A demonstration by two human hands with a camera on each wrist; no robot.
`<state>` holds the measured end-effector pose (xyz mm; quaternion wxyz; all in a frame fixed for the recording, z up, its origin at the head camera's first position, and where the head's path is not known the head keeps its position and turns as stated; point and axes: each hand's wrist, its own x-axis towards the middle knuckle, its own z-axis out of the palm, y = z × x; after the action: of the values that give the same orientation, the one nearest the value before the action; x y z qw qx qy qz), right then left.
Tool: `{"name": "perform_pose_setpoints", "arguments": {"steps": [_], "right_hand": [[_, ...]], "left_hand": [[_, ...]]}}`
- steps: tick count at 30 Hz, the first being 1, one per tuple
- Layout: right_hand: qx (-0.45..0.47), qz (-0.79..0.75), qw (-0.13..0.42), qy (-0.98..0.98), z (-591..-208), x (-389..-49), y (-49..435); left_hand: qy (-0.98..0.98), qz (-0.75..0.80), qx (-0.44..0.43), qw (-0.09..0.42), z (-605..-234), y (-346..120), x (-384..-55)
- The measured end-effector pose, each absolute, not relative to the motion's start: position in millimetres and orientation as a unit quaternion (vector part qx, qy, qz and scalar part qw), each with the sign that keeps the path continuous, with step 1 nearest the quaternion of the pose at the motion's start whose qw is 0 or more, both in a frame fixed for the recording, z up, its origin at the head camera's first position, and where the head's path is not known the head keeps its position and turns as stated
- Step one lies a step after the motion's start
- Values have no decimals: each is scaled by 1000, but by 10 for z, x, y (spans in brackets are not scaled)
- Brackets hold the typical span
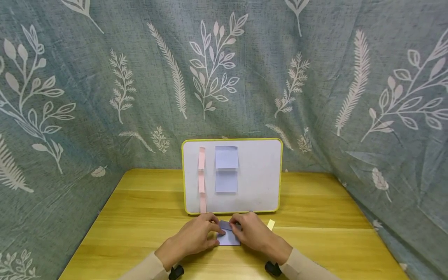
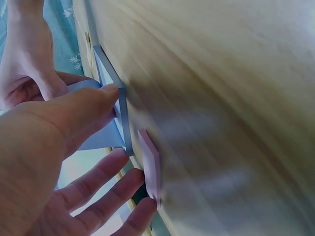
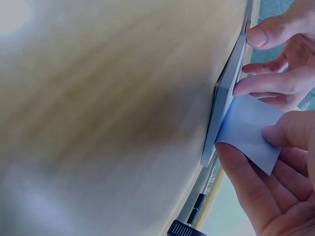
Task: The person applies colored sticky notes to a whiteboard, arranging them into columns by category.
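A pad of blue sticky notes (image 1: 229, 239) lies on the table between both hands. The left hand (image 1: 196, 233) steadies it, thumb at its edge and a finger on its top, as the right wrist view shows. Between thumb and fingers, the right hand (image 1: 253, 232) pinches the top sticky note (image 3: 248, 129), which curves up from the pad and is still joined to it along one side. In the left wrist view a pink pad of notes (image 2: 150, 164) lies beside the blue one, right at the left hand's other fingertips.
Behind the hands a yellow-framed whiteboard (image 1: 259, 175) stands upright. It bears a column of three narrow pink notes (image 1: 201, 181) and two square blue notes (image 1: 226, 182). A yellow strip pad (image 1: 271, 224) shows beyond the right hand. Patterned cloth (image 1: 140, 77) hangs around the wooden table (image 1: 140, 210).
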<state>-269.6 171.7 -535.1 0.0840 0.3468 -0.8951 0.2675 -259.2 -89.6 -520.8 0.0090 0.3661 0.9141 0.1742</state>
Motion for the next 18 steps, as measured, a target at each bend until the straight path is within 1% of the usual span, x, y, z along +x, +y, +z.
{"name": "perform_pose_setpoints", "arguments": {"steps": [10,18], "right_hand": [[328,266,108,-900,-5304,-2752,1724],[304,283,85,-906,-5287,-2765,1726]], "left_hand": [[917,166,361,21,-5140,-840,-2632],[917,179,357,27,-5145,-849,-2610]]}}
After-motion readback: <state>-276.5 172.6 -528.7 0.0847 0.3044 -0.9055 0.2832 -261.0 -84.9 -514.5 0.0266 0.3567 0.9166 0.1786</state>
